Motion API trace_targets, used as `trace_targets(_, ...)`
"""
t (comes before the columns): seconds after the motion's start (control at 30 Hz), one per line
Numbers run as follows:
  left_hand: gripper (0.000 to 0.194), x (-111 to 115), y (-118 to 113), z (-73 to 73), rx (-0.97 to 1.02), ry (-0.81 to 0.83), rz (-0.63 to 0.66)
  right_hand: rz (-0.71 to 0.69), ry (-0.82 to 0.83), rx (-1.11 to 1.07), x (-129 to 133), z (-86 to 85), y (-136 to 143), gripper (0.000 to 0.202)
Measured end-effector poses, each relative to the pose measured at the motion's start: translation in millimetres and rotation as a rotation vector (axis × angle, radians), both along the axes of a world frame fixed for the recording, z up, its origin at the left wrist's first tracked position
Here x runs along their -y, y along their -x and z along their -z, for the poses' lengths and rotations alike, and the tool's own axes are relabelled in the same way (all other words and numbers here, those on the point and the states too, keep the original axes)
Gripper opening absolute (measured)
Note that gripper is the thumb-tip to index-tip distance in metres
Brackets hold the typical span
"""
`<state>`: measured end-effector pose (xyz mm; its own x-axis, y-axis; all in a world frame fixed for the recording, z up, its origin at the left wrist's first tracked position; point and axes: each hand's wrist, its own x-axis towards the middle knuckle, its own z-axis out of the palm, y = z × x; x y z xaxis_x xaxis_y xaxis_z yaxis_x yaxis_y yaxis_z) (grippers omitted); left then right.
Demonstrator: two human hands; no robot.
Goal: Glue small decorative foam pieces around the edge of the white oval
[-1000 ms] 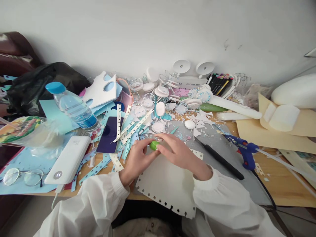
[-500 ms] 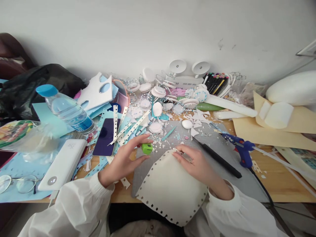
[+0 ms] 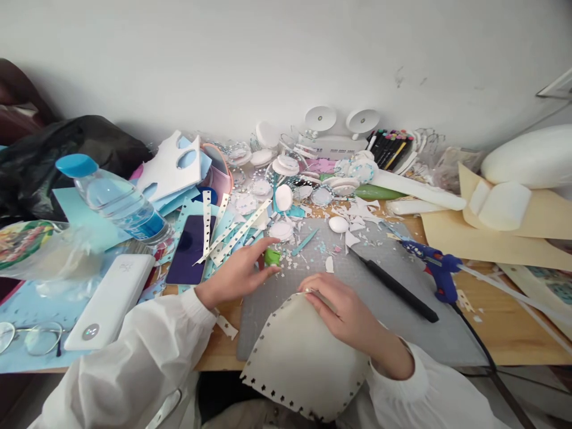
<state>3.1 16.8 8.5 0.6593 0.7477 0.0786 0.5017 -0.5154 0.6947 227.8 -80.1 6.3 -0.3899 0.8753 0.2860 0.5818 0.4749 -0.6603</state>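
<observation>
My left hand [image 3: 243, 269] is spread around a small green craft punch [image 3: 271, 257] on the grey cutting mat [image 3: 308, 265]. The index finger passes above the punch and the thumb lies just below it; I cannot tell whether they touch it. My right hand [image 3: 342, 307] is closed on the top corner of a cream sheet of paper [image 3: 304, 357], with a tiny pale bit at its fingertips. Small star-shaped holes run along the sheet's edges. Its lower part hangs over the table edge toward my lap.
Right of the hands are a black pen-shaped tool [image 3: 395, 286] and a blue glue gun [image 3: 431, 262] with a cable. To the left stand a phone [image 3: 187, 253], a white power bank [image 3: 109, 301] and a water bottle [image 3: 120, 199]. White beaded discs [image 3: 286, 165] crowd the back.
The green punch has shifted slightly right and away from me and turned. My left hand has moved right with it. My right hand and the sheet's top corner have come nearer to me.
</observation>
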Motion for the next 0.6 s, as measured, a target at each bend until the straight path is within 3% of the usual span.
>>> trace_targets(0.13, 0.034, -8.2, -9.5, -7.1, 0.218, 0.445, 0.014, -0.057, -0.056, 0.019, -3.1, 2.4, 5.4, 0.014)
trace_targets(0.23, 0.03, -9.7, -8.6, -11.1, 0.367, 0.6, -0.026, -0.082, -0.101, 0.098, -7.2, 4.3, 9.2, 0.015)
trace_targets(0.37, 0.033, -10.1, 0.6, -13.3, 0.478, 0.674, -0.114, -0.07, -0.1, 0.179, -11.9, 7.8, 13.9, 0.016)
trace_targets(0.5, 0.031, -6.4, 5.0, -19.7, 0.446, 0.631, -0.121, -0.071, -0.133, 0.206, -15.0, 10.4, 17.1, 0.017)
trace_targets(0.6, 0.026, 0.5, 8.5, -24.0, 0.447, 0.564, -0.099, 0.044, -0.13, 0.211, -17.5, 5.9, 9.3, 0.017)
